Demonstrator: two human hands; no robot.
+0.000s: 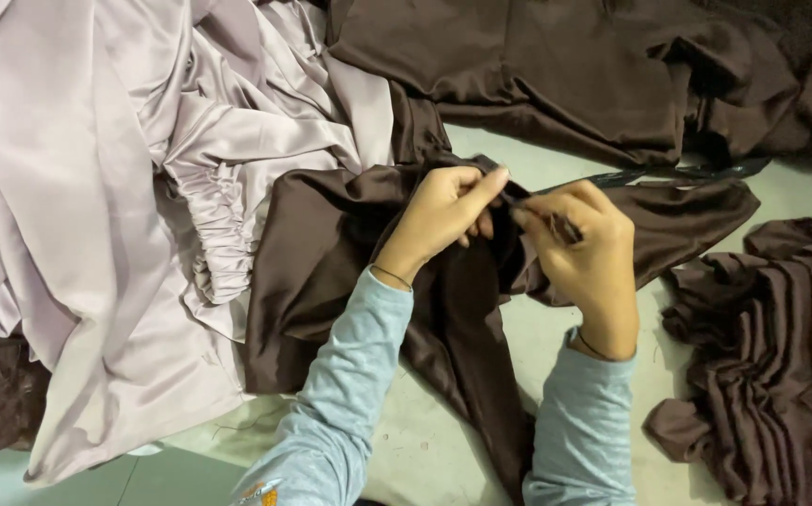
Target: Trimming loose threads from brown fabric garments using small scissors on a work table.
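A dark brown satin garment (331,253) lies across the pale work surface in the middle of the head view. My left hand (443,215) pinches a fold of this brown fabric between thumb and fingers. My right hand (584,253) grips the same fabric just to the right, with a small dark tool or thread end held against my fingers; I cannot tell which. Both hands nearly touch at the fabric's edge. Light blue sleeves cover both my forearms.
A large pile of pale lilac satin (97,187) with a gathered elastic band covers the left side. More brown cloth (565,66) lies at the top, and a rumpled brown piece (771,356) lies at the right. Bare pale surface (425,450) shows near the bottom.
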